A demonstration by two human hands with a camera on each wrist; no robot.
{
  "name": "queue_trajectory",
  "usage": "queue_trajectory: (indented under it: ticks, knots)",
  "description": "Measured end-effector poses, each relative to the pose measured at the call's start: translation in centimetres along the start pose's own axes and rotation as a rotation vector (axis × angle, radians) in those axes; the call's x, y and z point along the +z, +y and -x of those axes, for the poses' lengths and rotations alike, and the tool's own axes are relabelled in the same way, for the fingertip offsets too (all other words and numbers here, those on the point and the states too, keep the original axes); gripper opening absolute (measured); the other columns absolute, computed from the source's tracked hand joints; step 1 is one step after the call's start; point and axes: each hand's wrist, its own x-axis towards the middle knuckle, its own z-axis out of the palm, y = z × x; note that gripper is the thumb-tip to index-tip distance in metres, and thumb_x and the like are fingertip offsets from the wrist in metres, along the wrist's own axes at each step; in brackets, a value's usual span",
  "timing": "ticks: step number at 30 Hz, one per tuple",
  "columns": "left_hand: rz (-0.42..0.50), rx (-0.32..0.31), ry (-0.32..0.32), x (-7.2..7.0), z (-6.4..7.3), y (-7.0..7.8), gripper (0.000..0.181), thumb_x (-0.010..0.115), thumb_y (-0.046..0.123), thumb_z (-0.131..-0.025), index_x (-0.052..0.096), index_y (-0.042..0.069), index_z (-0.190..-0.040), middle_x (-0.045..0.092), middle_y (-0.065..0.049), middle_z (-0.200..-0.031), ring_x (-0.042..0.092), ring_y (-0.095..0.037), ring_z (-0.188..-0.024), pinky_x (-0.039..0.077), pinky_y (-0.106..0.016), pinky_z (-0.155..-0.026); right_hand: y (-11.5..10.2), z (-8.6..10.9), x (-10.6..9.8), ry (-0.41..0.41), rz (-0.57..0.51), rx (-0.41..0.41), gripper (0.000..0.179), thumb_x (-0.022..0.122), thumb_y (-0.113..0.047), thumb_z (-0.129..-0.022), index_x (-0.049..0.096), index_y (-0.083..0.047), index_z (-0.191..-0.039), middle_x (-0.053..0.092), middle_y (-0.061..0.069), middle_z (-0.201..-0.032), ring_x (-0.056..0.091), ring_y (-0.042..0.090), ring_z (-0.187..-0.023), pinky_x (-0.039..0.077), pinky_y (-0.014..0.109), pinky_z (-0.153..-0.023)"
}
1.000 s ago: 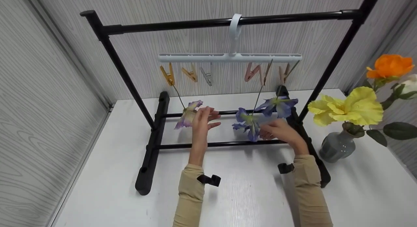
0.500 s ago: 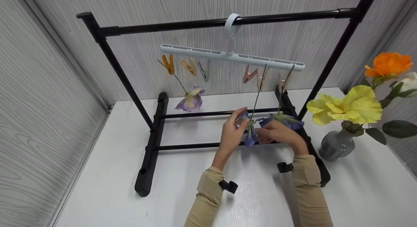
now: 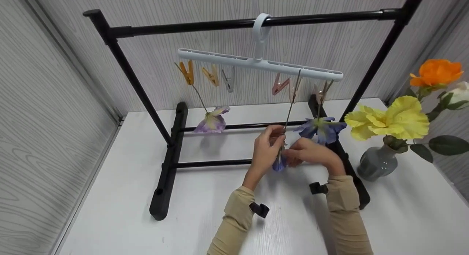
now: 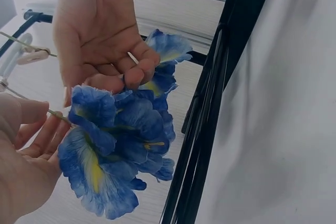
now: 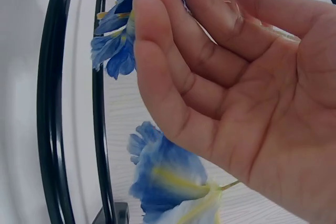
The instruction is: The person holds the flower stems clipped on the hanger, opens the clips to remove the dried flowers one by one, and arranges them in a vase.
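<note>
My left hand (image 3: 264, 148) pinches the thin stem of a blue artificial flower (image 4: 113, 148) just behind its bloom. Curled fingers of my right hand (image 3: 307, 152) hold its petals from the other side; the right fingertips are partly hidden. That stem hangs from a pale pink clothespin (image 3: 294, 91) on a white hanger (image 3: 234, 59). A second blue flower (image 3: 321, 129) dangles from the rightmost clothespin (image 3: 321, 93), just behind the right hand. Far left on the hanger, an orange clothespin (image 3: 187, 74) grips a purple-and-yellow flower (image 3: 211, 121).
The hanger hooks over the top bar (image 3: 190, 26) of a black rack standing on a white table (image 3: 121, 196). Its lower crossbar (image 3: 212, 164) runs behind the left hand. At right stands a grey vase (image 3: 377, 163) with yellow, orange and white flowers.
My left hand has moved right from the purple flower to the blue one, which both hands have drawn slightly downward. The hanger has tilted, its right end lower.
</note>
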Motion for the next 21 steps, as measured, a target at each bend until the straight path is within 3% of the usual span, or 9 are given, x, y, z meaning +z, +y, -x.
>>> queue_trajectory:
  ticks: [7,10,12,14,18,21]
  knots:
    - [-0.058,0.026,0.057,0.1,-0.1,0.0,0.014,0.067,0.004,-0.1,0.068,-0.004,-0.111,0.07,-0.012,-0.107,0.069,-0.017,-0.099,0.058,-0.025,-0.086,-0.9,0.1,0.2,-0.04,0.005,-0.044,0.037,0.058,-0.017,-0.106,0.075,0.005,-0.081,0.072,0.012,-0.074,0.068,0.021,-0.067,0.056,0.026,-0.064]
    - [-0.088,0.052,0.097,-0.1,-0.1,0.0,0.01,0.069,0.003,-0.099,0.069,-0.002,-0.107,0.07,-0.011,-0.104,0.069,-0.016,-0.095,0.058,-0.025,-0.083,-1.3,0.2,0.0,0.011,0.051,-0.085,0.034,0.058,-0.017,-0.106,0.073,0.003,-0.083,0.07,0.009,-0.075,0.066,0.022,-0.068,0.054,0.028,-0.064]
    - [-0.103,0.066,0.111,-0.2,-0.2,0.0,0.008,0.069,0.003,-0.099,0.07,-0.001,-0.105,0.071,-0.01,-0.102,0.069,-0.016,-0.094,0.058,-0.025,-0.082,-1.6,0.5,-0.3,0.109,0.069,-0.101,0.031,0.058,-0.016,-0.106,0.072,0.002,-0.086,0.069,0.007,-0.077,0.065,0.021,-0.07,0.054,0.028,-0.066]
    - [-0.112,0.075,0.116,-0.2,-0.2,-0.1,0.007,0.07,0.002,-0.098,0.07,-0.001,-0.104,0.071,-0.011,-0.101,0.069,-0.017,-0.093,0.058,-0.024,-0.081,-2.0,1.0,-0.5,0.258,0.046,-0.107,0.028,0.058,-0.017,-0.107,0.072,0.003,-0.093,0.07,0.011,-0.081,0.066,0.023,-0.073,0.055,0.029,-0.068]
    - [-0.116,0.084,0.11,0.0,-0.2,-0.2,0.008,0.07,0.0,-0.097,0.07,-0.004,-0.103,0.071,-0.012,-0.101,0.07,-0.018,-0.093,0.058,-0.024,-0.081,-2.9,1.9,-0.7,0.561,-0.107,-0.122,0.025,0.058,-0.013,-0.107,0.069,0.009,-0.11,0.072,0.02,-0.094,0.072,0.022,-0.083,0.06,0.028,-0.075]
    - [-0.119,0.081,0.108,-0.1,-0.2,-0.2,0.009,0.07,0.0,-0.097,0.07,-0.005,-0.104,0.071,-0.013,-0.101,0.07,-0.019,-0.093,0.058,-0.024,-0.081,-3.8,1.7,-0.6,0.697,-0.172,-0.158,0.024,0.058,-0.008,-0.107,0.065,0.012,-0.119,0.071,0.023,-0.1,0.072,0.013,-0.083,0.06,0.024,-0.075]
